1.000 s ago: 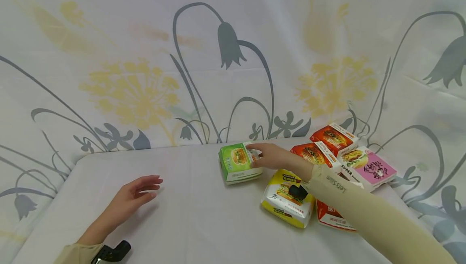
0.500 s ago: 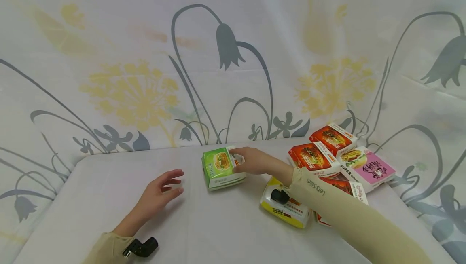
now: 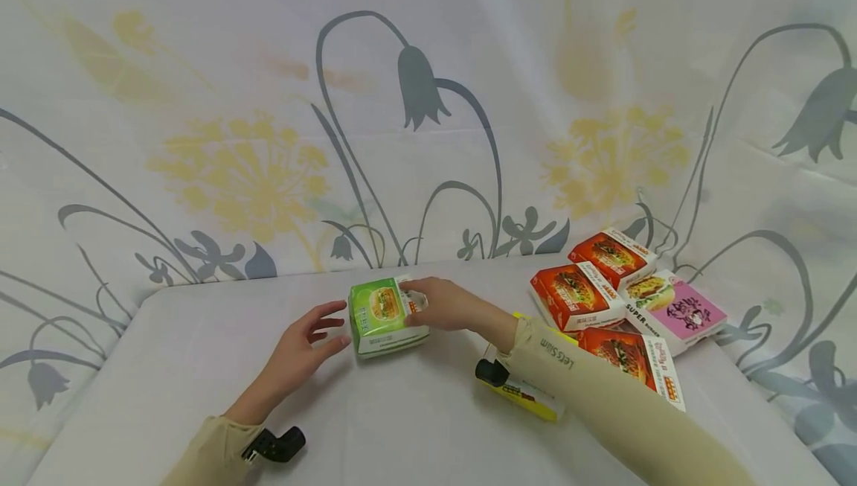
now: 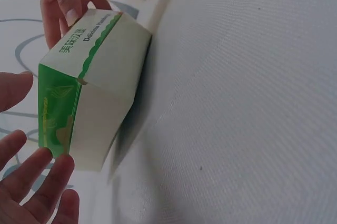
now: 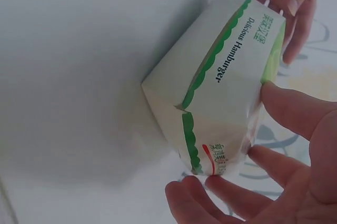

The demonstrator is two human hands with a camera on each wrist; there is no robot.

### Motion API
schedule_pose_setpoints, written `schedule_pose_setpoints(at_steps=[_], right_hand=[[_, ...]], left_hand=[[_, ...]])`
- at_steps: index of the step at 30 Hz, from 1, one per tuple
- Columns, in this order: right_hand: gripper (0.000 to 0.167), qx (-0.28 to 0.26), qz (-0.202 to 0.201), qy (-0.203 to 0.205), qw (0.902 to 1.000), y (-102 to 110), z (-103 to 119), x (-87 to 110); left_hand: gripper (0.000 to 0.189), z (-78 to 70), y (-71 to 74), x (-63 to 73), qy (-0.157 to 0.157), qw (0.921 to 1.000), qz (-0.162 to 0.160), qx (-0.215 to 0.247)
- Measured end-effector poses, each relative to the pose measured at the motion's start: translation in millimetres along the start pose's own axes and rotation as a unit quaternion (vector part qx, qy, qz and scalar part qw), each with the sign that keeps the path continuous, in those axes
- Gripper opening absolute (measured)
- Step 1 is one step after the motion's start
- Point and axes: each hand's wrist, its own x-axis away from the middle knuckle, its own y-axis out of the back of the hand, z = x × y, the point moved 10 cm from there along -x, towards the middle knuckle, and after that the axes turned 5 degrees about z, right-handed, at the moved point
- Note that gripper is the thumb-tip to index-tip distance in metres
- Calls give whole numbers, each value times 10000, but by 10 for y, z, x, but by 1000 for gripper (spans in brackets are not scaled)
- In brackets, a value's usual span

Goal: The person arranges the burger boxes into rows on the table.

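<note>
A green and white hamburger box [image 3: 382,315] is at the middle of the table, with a burger picture on its lid. My right hand [image 3: 445,306] grips its right end; in the right wrist view the thumb lies at the lid edge and the fingers at the end wall of the hamburger box [image 5: 226,87]. At the box's left end is my left hand [image 3: 301,341], fingers spread and loosely bent. The left wrist view has those fingertips close to the green end of the hamburger box [image 4: 58,111]; whether they touch it, I cannot tell.
On the right lie several more burger boxes: two red ones [image 3: 576,292] towards the back, a pink one [image 3: 686,307], and a red one [image 3: 629,359] nearer. A yellow and white package [image 3: 529,397] is partly hidden under my right forearm. A flower-printed cloth [image 3: 415,173] hangs behind the table.
My right hand has moved left, carrying the green hamburger box along from near the other boxes. My left hand has come right and forward to the box's left end.
</note>
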Motion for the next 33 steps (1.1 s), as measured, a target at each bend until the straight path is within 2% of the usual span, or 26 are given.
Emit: schedule_pose_setpoints(at_steps=[9, 19, 24, 33], right_hand=[[66, -520, -315, 91, 9981, -67, 82, 4], [63, -1381, -765, 113, 9874, -135, 57, -6], [62, -1525, -878, 176, 9842, -153, 86, 1], [62, -1679, -1124, 200, 9792, -241, 125, -13]], left_hand=[[59, 59, 10, -4, 111, 9998, -85, -130], [60, 76, 37, -13, 182, 9996, -138, -137], [61, 76, 30, -21, 155, 9996, -151, -171], [50, 100, 113, -29, 202, 9956, -652, -643]])
